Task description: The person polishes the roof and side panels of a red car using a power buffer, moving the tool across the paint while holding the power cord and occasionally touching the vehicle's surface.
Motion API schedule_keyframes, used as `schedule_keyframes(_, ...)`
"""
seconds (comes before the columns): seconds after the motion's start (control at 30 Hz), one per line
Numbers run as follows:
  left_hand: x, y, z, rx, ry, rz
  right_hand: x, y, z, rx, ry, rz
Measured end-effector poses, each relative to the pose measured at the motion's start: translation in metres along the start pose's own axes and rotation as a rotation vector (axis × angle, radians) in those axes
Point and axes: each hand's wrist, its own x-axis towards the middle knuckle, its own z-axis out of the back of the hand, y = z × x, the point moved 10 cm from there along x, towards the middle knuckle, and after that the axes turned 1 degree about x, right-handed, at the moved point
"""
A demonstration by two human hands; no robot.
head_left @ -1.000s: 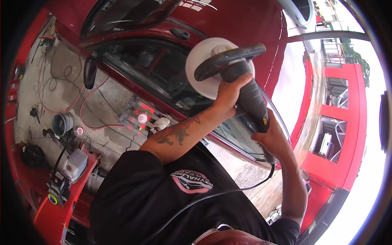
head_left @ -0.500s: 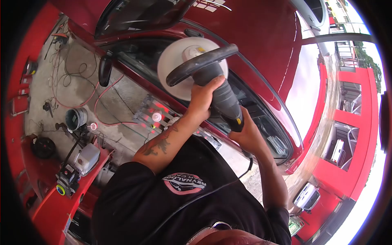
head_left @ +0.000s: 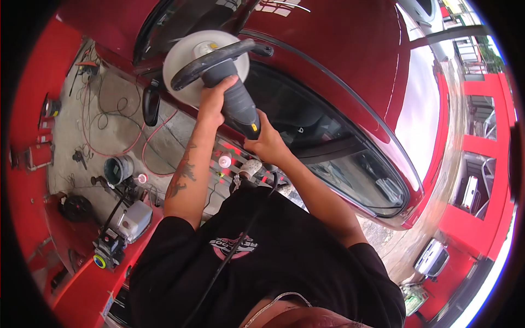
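Observation:
A black and grey power polisher (head_left: 238,104) with a broad white round pad (head_left: 178,60) is held against or just over the red car (head_left: 322,49), near the front of its side windows; whether the pad touches cannot be told. My left hand (head_left: 214,103) is wrapped round the tool's body just behind the curved black handle. My right hand (head_left: 268,141) grips the rear end of the tool. A black cord (head_left: 227,257) hangs from that end and runs down across the black shirt.
Left of the car, hoses and cables (head_left: 117,117) lie on the concrete floor near a dark bucket (head_left: 118,169). A machine with a white tank (head_left: 135,220) stands at the lower left. The car's side mirror (head_left: 151,104) sticks out beside the pad.
The polisher and both hands have moved left and slightly up in view, towards the car's windshield and mirror. Both hands keep their hold.

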Motion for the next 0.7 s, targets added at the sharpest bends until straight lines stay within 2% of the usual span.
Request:
schedule_keyframes(0.1, -0.007, -0.005, -0.003, 0.032, 0.002, -0.006, -0.003, 0.000, -0.001, 0.039, 0.016, 0.012)
schedule_keyframes(0.2, -0.018, 0.003, -0.015, 0.008, 0.024, 0.060, -0.023, 0.002, 0.005, 0.132, 0.041, -0.126)
schedule_keyframes(0.4, -0.064, 0.038, -0.047, -0.089, 0.068, 0.091, -0.082, -0.004, 0.042, 0.014, 0.027, -0.241)
schedule_keyframes(0.53, -0.096, 0.062, -0.073, -0.070, 0.116, 0.132, -0.121, -0.022, 0.057, -0.007, -0.119, -0.107)
schedule_keyframes(0.7, -0.123, 0.082, -0.111, -0.024, 0.267, 0.206, -0.162, -0.041, 0.068, 0.067, -0.221, -0.251)
